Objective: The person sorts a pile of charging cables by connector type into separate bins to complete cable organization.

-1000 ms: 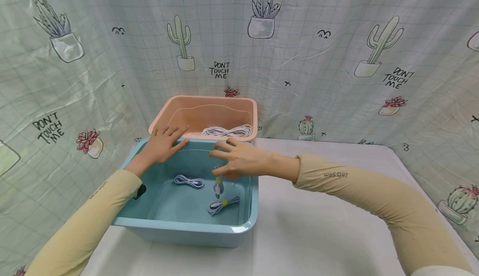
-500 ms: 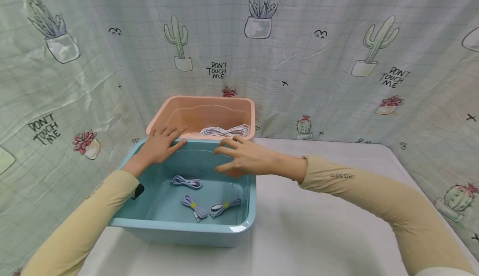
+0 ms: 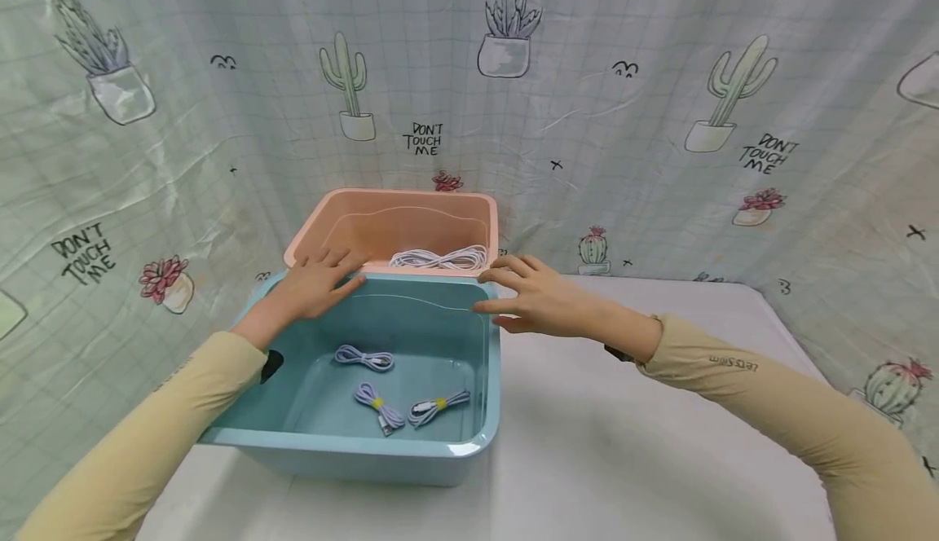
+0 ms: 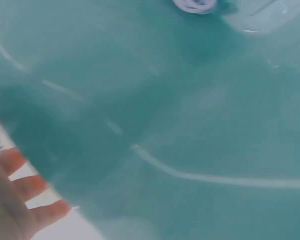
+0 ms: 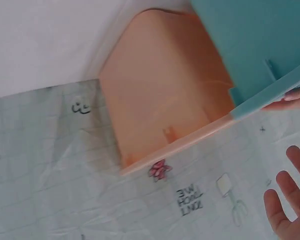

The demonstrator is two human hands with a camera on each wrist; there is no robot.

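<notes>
A blue bin holds three pale lilac cable bundles. One coiled cable lies towards the back of the bin floor. Nearer the front are a cable with a yellow tie and, to its right, another yellow-tied cable. My left hand rests at the bin's far left rim, fingers spread over it; the left wrist view shows its fingers along that edge. My right hand hovers at the far right corner, fingers apart and loosely bent, holding nothing.
Directly behind the blue bin stands an orange bin with white cables in it. Both bins are on a white table. A curtain printed with cacti surrounds the table at the back and sides.
A cable bundle seen falling below my right hand a second ago now lies on the blue bin's floor. My right hand has moved right to the corner; my left hand stays at the rim.
</notes>
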